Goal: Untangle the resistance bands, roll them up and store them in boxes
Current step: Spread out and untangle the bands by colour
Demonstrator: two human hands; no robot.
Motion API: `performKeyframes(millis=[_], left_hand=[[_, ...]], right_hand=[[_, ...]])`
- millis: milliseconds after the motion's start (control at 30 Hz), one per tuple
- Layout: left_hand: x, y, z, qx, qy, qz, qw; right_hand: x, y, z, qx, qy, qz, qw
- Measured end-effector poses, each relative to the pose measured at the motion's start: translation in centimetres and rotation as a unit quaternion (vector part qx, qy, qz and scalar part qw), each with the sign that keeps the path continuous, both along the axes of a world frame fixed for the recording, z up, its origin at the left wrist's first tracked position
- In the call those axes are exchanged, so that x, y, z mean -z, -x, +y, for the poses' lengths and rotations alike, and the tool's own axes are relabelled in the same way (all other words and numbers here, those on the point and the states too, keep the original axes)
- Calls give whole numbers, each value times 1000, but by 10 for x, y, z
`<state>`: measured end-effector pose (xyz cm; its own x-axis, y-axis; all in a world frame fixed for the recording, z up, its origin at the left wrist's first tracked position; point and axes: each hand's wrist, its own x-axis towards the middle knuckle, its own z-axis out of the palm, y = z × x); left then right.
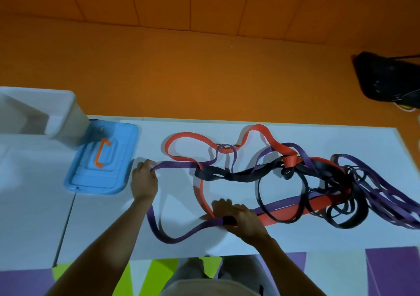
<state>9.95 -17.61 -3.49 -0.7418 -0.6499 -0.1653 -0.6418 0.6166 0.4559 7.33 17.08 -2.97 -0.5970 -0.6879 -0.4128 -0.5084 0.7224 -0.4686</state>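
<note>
Left hand, at nine o'clock, and right hand each clutch the purple band. The three-o'clock tangle is unsorted; nothing rolled or boxed.

From where I stand, no writing reads; the small grey tag on the blue plastic lid is blurred.

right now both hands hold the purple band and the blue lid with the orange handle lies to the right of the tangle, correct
Not quite: in the head view the blue lid lies left of the tangle, not right. The rest holds: the left hand and right hand both grip the purple band, and the lid's handle is orange.
</note>
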Motion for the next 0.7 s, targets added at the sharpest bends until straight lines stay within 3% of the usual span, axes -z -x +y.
performKeyframes(millis=[100,167,267,400,500,700], left_hand=[[-7,22,8,17,58,-34,998],[-11,40,19,61,50,-32,996],[-19,74,44,41,-148,-66,986],[-23,102,74,-118,-448,-120,878],[-16,101,82,-146,-515,-129,835],[-7,90,79,-192,-553,-33,810]], right_hand=[[0,7,2,-8,12,-7,1000],[2,13,4,10,3,-24,1000],[3,21,8,37,5,-52,998],[6,23,14,66,23,-77,995],[10,20,14,60,25,-84,994],[14,15,17,54,84,-70,992]])
